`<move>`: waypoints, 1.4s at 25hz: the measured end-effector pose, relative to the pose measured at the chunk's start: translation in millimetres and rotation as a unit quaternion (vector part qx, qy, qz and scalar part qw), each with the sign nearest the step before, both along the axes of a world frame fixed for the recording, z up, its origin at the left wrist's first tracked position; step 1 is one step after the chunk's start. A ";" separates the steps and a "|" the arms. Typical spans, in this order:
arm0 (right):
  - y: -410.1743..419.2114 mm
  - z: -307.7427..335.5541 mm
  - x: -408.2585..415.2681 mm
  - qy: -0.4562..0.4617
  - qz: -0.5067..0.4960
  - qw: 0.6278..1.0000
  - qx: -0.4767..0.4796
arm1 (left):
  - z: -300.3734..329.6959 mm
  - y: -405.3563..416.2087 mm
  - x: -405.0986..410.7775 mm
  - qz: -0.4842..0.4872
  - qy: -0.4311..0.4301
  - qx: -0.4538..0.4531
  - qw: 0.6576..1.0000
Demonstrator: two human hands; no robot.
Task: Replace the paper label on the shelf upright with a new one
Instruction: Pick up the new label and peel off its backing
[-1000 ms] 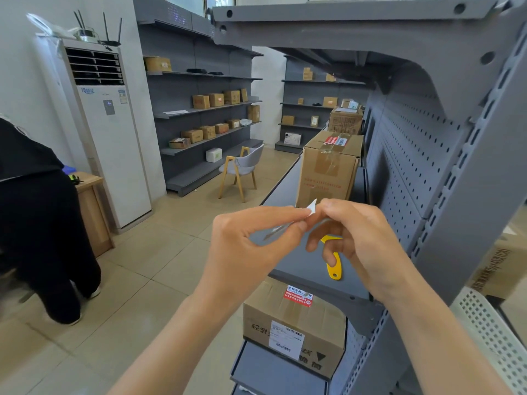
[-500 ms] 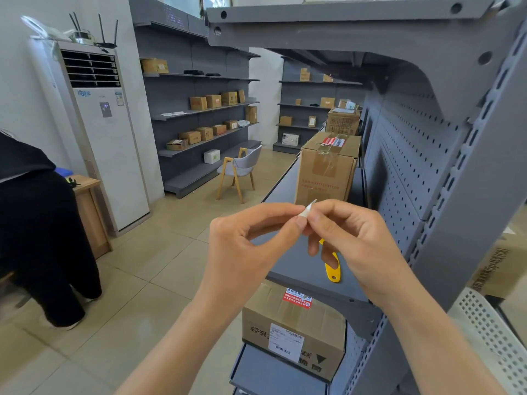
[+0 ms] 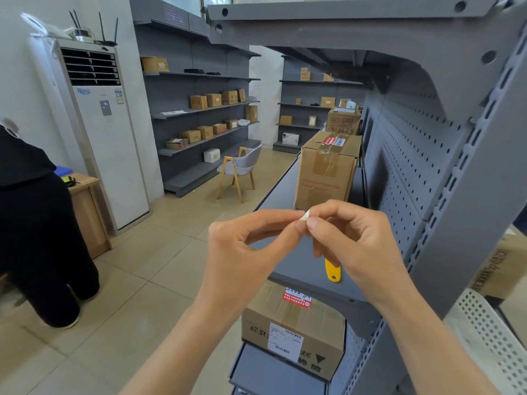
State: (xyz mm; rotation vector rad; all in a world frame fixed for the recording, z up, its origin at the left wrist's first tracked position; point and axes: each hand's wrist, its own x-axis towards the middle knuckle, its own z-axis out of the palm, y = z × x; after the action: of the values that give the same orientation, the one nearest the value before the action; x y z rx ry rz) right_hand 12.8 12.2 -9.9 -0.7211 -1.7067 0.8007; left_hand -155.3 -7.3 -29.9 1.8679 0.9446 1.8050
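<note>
A small white paper label [image 3: 305,216] is pinched between the fingertips of both hands, in front of the grey shelf board. My left hand [image 3: 245,249] grips it from the left with thumb and forefinger. My right hand [image 3: 356,243] grips it from the right. Only a small white tip of the label shows above the fingers. The grey slotted shelf upright [image 3: 456,223] rises at the right, apart from both hands. Under my right hand a yellow scraper handle [image 3: 332,270] lies on the shelf board [image 3: 288,189].
A taped cardboard box [image 3: 325,169] stands on the shelf board just behind my hands. Another box [image 3: 293,329] sits on the shelf below. A person in black [image 3: 37,223] bends at the left by a white floor air conditioner [image 3: 105,132]. A chair [image 3: 242,169] stands on the tiled floor.
The hands have drawn closer together around the label, and less of the white paper shows than a second ago. The view has shifted slightly.
</note>
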 end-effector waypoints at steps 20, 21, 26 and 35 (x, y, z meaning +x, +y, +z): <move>-2.5 -13.4 -9.4 -0.138 -0.146 0.959 0.202 | 9.9 -7.8 0.0 0.128 0.048 0.052 0.989; -2.5 -14.0 -9.8 -0.148 -0.158 0.953 0.211 | 10.8 -8.0 0.1 0.134 0.054 0.052 0.988; -0.8 -15.7 -8.8 -0.170 -0.183 0.941 0.230 | 15.9 -9.5 1.5 0.149 0.069 0.056 0.985; -0.3 -16.9 -8.9 -0.176 -0.185 0.944 0.207 | 11.8 -5.9 -4.5 0.174 0.168 0.140 0.960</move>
State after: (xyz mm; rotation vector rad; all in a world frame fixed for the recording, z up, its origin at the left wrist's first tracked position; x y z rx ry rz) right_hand 3.9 11.9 -26.8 -0.8858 -1.8919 0.0408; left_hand -159.8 -13.2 -18.1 2.3613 1.2582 1.9357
